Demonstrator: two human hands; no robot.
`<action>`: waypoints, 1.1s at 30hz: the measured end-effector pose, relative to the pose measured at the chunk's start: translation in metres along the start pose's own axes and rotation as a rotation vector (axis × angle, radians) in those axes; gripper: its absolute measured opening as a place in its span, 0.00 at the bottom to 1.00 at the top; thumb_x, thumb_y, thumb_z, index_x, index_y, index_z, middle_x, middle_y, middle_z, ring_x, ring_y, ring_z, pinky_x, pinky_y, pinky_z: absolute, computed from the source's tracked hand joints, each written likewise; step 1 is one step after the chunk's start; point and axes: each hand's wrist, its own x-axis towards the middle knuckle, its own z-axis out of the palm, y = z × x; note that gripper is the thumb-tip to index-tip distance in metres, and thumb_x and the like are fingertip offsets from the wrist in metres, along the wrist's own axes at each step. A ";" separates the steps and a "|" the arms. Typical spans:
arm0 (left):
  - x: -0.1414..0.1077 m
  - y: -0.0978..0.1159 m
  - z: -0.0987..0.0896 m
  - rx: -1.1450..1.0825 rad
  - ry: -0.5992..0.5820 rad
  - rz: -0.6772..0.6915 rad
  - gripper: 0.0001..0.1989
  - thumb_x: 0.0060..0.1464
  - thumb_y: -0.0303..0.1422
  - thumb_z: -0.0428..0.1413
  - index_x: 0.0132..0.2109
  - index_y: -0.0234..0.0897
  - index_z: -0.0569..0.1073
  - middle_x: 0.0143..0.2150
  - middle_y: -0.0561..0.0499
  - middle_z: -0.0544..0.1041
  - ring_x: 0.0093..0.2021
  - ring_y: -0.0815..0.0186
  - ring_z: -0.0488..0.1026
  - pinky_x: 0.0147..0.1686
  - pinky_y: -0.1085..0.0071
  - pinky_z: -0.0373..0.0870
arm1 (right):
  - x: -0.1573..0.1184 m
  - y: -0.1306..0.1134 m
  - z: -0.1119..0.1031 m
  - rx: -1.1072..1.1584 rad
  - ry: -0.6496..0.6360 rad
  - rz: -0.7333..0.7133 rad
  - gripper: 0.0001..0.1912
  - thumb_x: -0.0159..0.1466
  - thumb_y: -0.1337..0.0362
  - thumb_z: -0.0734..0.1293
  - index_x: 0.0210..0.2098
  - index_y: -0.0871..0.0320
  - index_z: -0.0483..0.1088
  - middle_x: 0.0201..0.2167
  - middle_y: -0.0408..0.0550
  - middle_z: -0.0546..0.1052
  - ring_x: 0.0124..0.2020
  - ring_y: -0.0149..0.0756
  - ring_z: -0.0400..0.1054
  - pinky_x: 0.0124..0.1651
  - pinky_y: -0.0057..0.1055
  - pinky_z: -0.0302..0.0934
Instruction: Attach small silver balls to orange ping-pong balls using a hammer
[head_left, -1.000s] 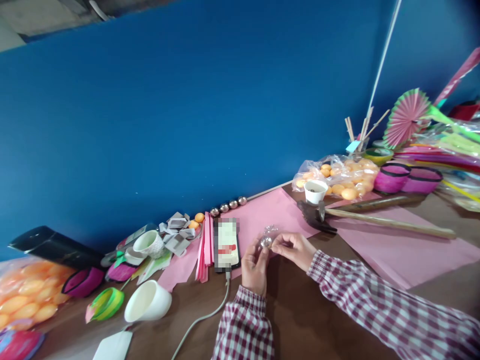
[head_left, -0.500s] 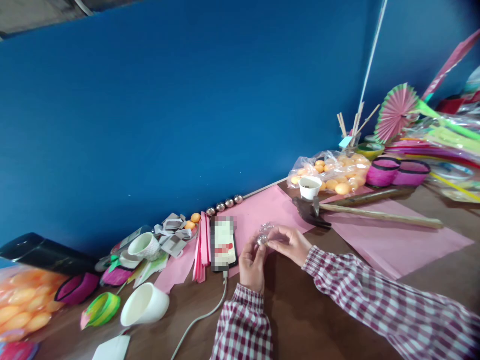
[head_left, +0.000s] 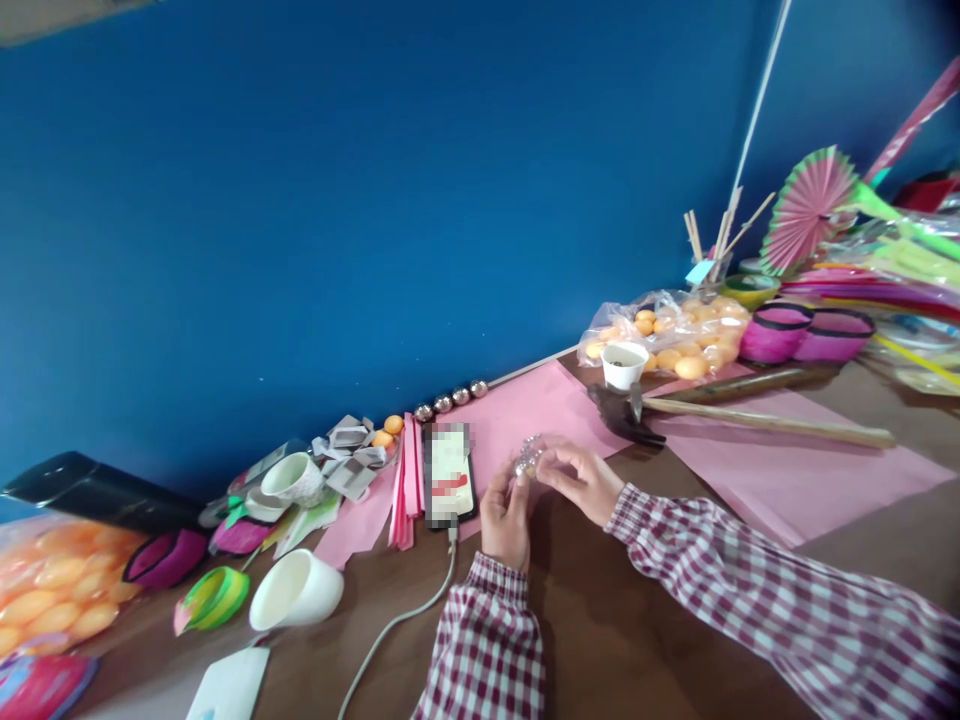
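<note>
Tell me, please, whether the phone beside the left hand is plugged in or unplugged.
The phone is plugged in: a white plug sits at its near edge. Whether it is charging, I cannot tell.

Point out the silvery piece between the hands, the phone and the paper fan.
Silvery piece [head_left: 529, 456], head view: its shiny middle.
Phone [head_left: 451, 468], head view: its lit screen.
Paper fan [head_left: 804, 214], head view: its pink pleats.

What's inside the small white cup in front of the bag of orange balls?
Something small and dark shows inside the small white cup, too small to identify. The cup's near wall covers the bottom, so anything lower down can't be seen.
</note>
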 end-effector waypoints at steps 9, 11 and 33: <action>-0.001 -0.002 -0.001 -0.029 -0.037 0.008 0.21 0.48 0.33 0.53 0.51 0.38 0.64 0.52 0.45 0.67 0.52 0.60 0.63 0.51 0.62 0.58 | 0.000 0.000 -0.001 0.019 -0.021 -0.001 0.06 0.56 0.64 0.62 0.28 0.60 0.69 0.43 0.50 0.67 0.49 0.37 0.60 0.47 0.32 0.60; -0.001 -0.002 0.000 -0.025 -0.034 0.012 0.21 0.48 0.33 0.53 0.50 0.37 0.65 0.52 0.45 0.67 0.52 0.60 0.62 0.52 0.63 0.58 | 0.000 -0.001 -0.001 0.018 -0.031 0.016 0.07 0.56 0.64 0.62 0.28 0.61 0.69 0.44 0.51 0.67 0.48 0.37 0.61 0.46 0.32 0.61; -0.001 0.001 0.001 0.057 0.009 0.043 0.21 0.45 0.35 0.55 0.48 0.36 0.67 0.50 0.45 0.69 0.51 0.58 0.64 0.50 0.63 0.60 | 0.000 0.000 -0.001 -0.043 -0.047 0.018 0.07 0.56 0.63 0.62 0.28 0.60 0.69 0.44 0.50 0.67 0.42 0.36 0.65 0.43 0.32 0.62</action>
